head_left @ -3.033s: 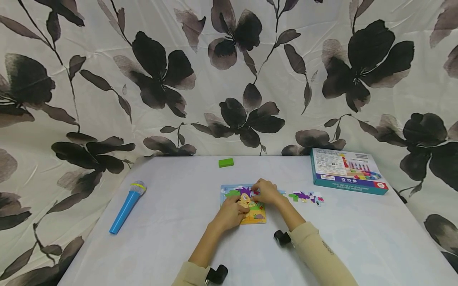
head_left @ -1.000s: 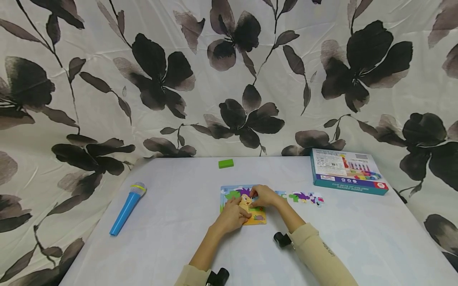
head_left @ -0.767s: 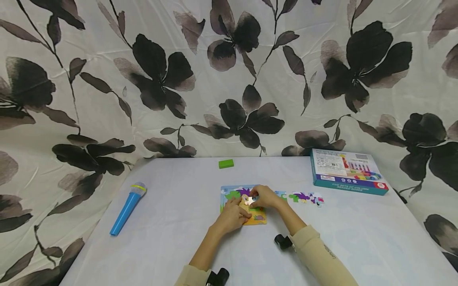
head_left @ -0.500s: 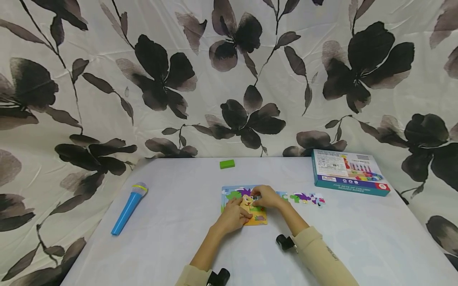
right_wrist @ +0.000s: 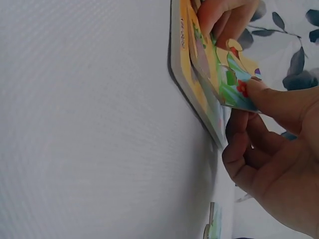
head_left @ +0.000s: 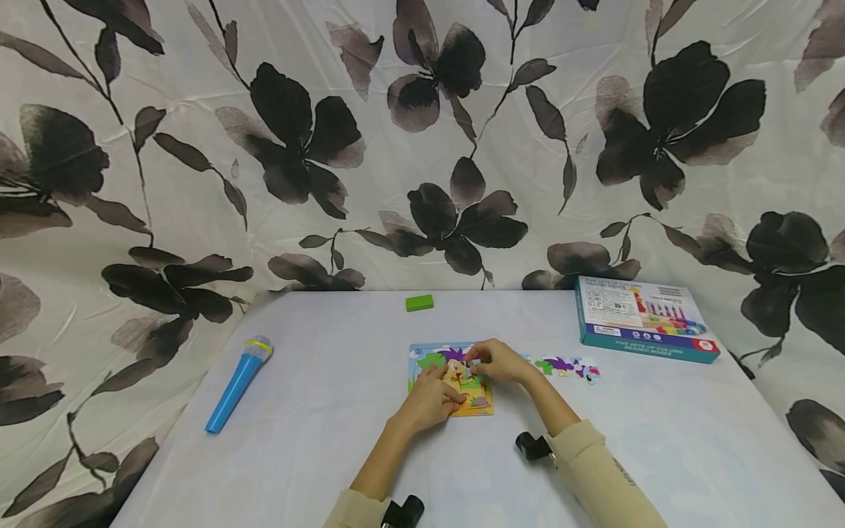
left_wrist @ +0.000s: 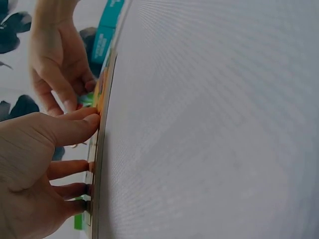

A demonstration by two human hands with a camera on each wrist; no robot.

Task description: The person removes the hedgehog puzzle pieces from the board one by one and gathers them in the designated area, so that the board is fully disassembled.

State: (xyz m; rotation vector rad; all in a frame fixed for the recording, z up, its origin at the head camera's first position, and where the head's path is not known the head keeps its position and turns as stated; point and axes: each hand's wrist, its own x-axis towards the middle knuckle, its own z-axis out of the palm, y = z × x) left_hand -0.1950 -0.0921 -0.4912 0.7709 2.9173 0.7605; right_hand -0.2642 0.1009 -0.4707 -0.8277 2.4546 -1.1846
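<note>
Behind far edge of white-covered table [head_left: 317, 367], floral cloth [head_left: 370, 59] hangs. On table: box [head_left: 647, 319] flat nr far R corner; blue toy mic [head_left: 239, 385] lying nr L edge; puzzle board [head_left: 485, 411] approx. centre. L hand [head_left: 428, 396] at board's L side, fingers extended and resting on puzzle. R hand [head_left: 499, 361] pinches, thumb vs. fingers, R edge of joined puzzle section [right_wrist: 229, 94], that edge tilted up clear of board. Hands close; contact cannot be confirmed. Other pcs [head_left: 569, 367] R of board, toward table's R edge. Green block [head_left: 419, 303] nr mid. far edge.
</note>
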